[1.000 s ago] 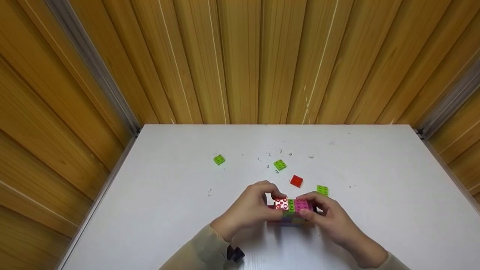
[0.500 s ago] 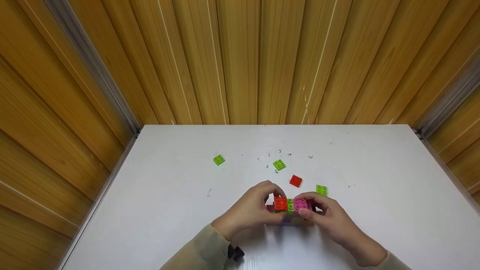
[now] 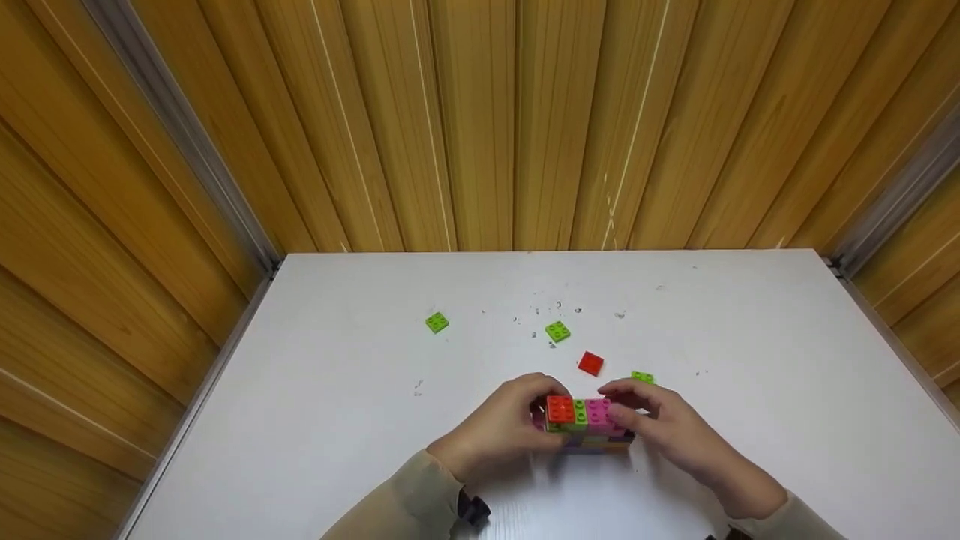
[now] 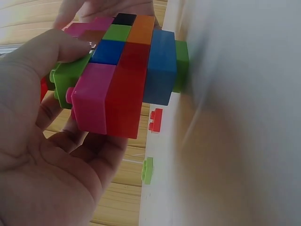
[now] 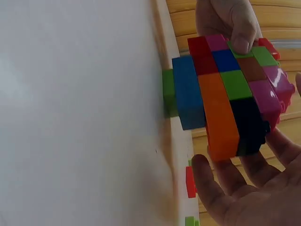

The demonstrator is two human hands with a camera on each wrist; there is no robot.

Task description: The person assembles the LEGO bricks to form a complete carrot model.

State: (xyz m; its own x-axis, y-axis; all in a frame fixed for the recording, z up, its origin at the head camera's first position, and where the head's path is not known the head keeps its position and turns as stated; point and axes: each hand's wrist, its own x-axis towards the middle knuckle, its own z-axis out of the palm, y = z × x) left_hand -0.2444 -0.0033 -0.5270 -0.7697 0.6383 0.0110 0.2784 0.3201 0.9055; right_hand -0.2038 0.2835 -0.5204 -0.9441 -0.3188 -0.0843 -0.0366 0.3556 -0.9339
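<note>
A block of stacked toy bricks [image 3: 598, 442] in several colours stands low on the white table. On its top sit a red brick [image 3: 559, 409], a narrow green strip of studs and a pink brick [image 3: 597, 411]. My left hand [image 3: 502, 424] grips its left end, thumb on the near face and fingers behind; the right wrist view shows that thumb on a green brick. My right hand [image 3: 671, 431] is spread loosely around the right end. In the right wrist view its fingers [image 5: 209, 188] lie just under the orange brick [image 5: 218, 117] and black brick [image 5: 247, 125].
Beyond the block lie a flat red brick [image 3: 591, 364] and loose green bricks, one in the middle [image 3: 557, 331], one to the left [image 3: 437, 322] and one [image 3: 642, 376] behind my right hand. Wood-patterned panels [image 3: 480, 127] rise behind the table.
My right hand's fingers and thumb have loosened from the pink brick and drawn slightly right, uncovering more of the block's right end. The left hand has kept its grip.
</note>
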